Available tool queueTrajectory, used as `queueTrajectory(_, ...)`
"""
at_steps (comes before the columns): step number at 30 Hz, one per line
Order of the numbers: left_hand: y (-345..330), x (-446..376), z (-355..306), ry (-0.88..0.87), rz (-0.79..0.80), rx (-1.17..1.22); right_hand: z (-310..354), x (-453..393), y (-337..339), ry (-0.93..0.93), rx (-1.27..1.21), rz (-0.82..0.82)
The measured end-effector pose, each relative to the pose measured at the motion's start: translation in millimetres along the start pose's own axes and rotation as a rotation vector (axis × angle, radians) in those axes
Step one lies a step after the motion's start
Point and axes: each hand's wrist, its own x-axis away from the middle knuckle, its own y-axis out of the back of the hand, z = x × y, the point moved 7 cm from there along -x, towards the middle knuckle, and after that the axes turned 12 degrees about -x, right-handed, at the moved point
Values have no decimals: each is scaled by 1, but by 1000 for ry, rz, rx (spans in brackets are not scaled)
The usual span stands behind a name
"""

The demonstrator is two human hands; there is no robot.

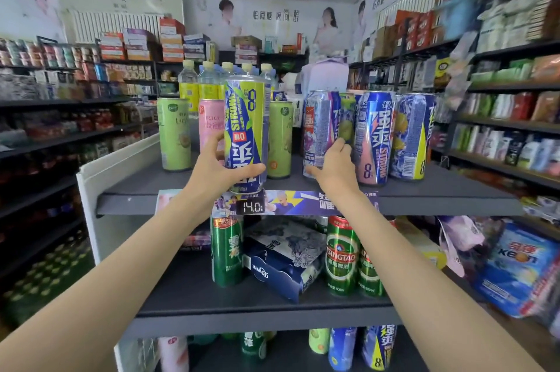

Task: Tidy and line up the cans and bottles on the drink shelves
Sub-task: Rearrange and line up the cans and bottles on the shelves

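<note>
Top shelf, L to R: green can at far left, pink can just beside it, partly hidden. Left hand is clamped round a yellow-blue can, thumb across the front, fingers behind; can looks lifted, its base over the shelf's front edge w/ label upside down. 2nd green can stands just behind/right of it. Then a gap. Right hand grips a silver-purple can, fingers curled round its side, can standing on the shelf w/ back label facing out. Next to it a blue-pink can & a blue-yellow can, both upright, faces fwd. Water bottles at the back.

Progress, my read: early-mid. Right group roughly in a row; left side is mixed & uneven, the held can needs a spot. Middle shelf looks untouched: Tsingtao cans ok, but the blue multipack lies tilted.
</note>
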Motion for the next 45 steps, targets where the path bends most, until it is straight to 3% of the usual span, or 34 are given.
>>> queueTrajectory(5, -1, 3, -4, -1, -34, -13, 5, 14, 7, 107, 50, 18)
queueTrajectory(11, -23, 6, -21, -41, 4, -97, 7, 32, 55, 280, -329, 26)
queueTrajectory(19, -97, 6, -58, -176, 70, -150, -4, 28, 107, 130, -824, 180)
queueTrajectory(28, -178, -3, -89, -196, 297, -12, -24, -6, 156, 172, -757, 16)
queueTrajectory(32, -176, -24, -64, -84, 137, -272, -59, -21, 165, 117, -722, -29)
queueTrajectory(36, -202, -29, -58, -108, 163, -624, -84, -24, 152, 92, -786, -90)
queueTrajectory(45, -213, -28, -54, -179, -2, -669, -110, -40, 134, 46, -542, -152)
